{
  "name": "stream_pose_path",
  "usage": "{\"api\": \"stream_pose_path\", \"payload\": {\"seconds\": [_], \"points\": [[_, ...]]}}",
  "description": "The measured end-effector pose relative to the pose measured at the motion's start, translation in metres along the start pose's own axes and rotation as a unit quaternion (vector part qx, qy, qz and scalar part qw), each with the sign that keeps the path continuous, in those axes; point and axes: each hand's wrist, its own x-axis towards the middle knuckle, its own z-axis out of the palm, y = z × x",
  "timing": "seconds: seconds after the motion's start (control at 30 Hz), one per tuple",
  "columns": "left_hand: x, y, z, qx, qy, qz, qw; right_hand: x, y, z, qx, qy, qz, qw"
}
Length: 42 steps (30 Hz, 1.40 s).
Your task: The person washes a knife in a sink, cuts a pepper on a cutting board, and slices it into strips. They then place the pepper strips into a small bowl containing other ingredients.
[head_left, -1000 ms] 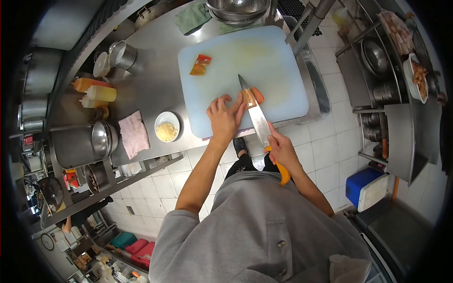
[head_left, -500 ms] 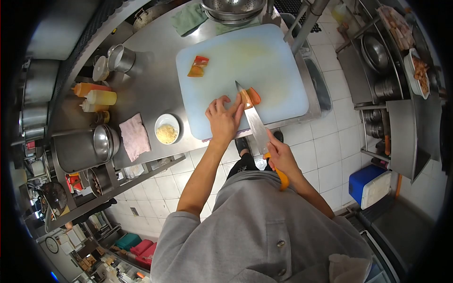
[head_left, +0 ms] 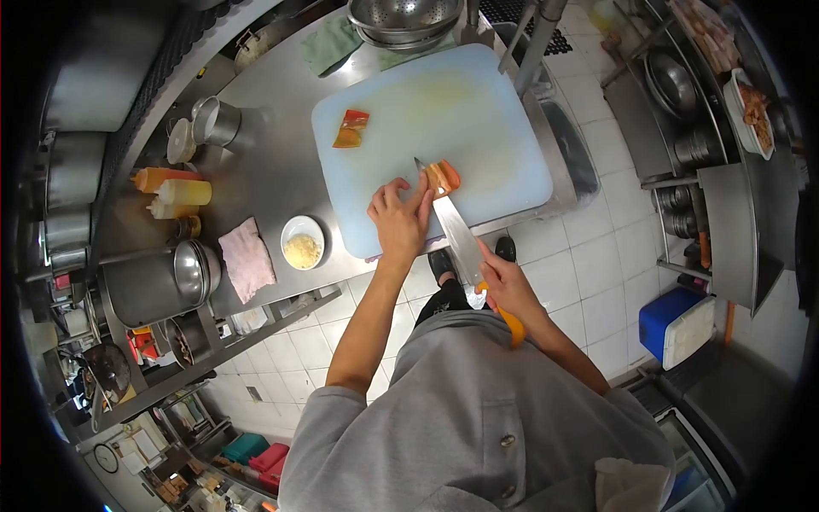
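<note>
My right hand [head_left: 506, 282] is closed round the orange handle [head_left: 512, 324] of a kitchen knife, whose long blade [head_left: 459, 230] slants across the near edge of the cutting board [head_left: 478, 111]. Pieces of red-orange pepper [head_left: 451, 174] sit at the blade's front part and cover some of it; the tip pokes out beyond them. Left of the blade, my left hand [head_left: 401, 224] is palm down with its fingers apart, and one digit reaches to the side of the pepper. Two more pepper pieces [head_left: 350, 128] lie at the board's far left.
A white bowl of chopped pale food [head_left: 302, 251] and a pink cloth [head_left: 247, 260] are left of the board. Squeeze bottles [head_left: 183, 192] and a metal pot [head_left: 217, 125] stand farther left. Colanders [head_left: 405, 19] are behind the board; a sink [head_left: 572, 154] is at right.
The view has shifted slightly. My left hand has moved a little away from the pepper on the blade; my right hand keeps hold of the knife. The far pepper pieces stay put.
</note>
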Motion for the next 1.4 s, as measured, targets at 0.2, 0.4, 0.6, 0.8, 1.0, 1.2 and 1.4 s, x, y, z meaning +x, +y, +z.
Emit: {"api": "stream_pose_path", "payload": {"seconds": [0.2, 0.4, 0.6, 0.8, 1.0, 1.2, 1.4], "points": [[0.0, -0.003, 0.001, 0.003, -0.011, -0.019, 1.0, -0.014, -0.011, -0.007, -0.036, -0.023, 0.024, 0.999], [0.039, -0.013, -0.012, -0.086, -0.076, -0.051, 0.992, -0.03, -0.014, -0.016, -0.093, -0.043, 0.033, 0.994], [0.091, -0.038, -0.021, -0.235, -0.252, -0.05, 0.938, -0.038, -0.016, -0.029, -0.104, -0.054, 0.032, 0.993], [0.114, -0.006, -0.048, -0.259, -0.296, -0.104, 0.913, -0.051, -0.007, -0.033, -0.089, -0.061, 0.05, 0.993], [0.144, -0.028, -0.016, -0.243, -0.367, -0.076, 0.895, -0.055, 0.001, -0.043, -0.084, -0.06, 0.028, 0.994], [0.171, 0.02, -0.055, -0.318, -0.355, -0.104, 0.873, -0.06, 0.005, -0.051, -0.073, -0.061, 0.049, 0.994], [0.19, 0.096, -0.017, -0.338, -0.348, 0.075, 0.871, -0.059, 0.006, -0.054, -0.067, -0.058, 0.05, 0.995]]}}
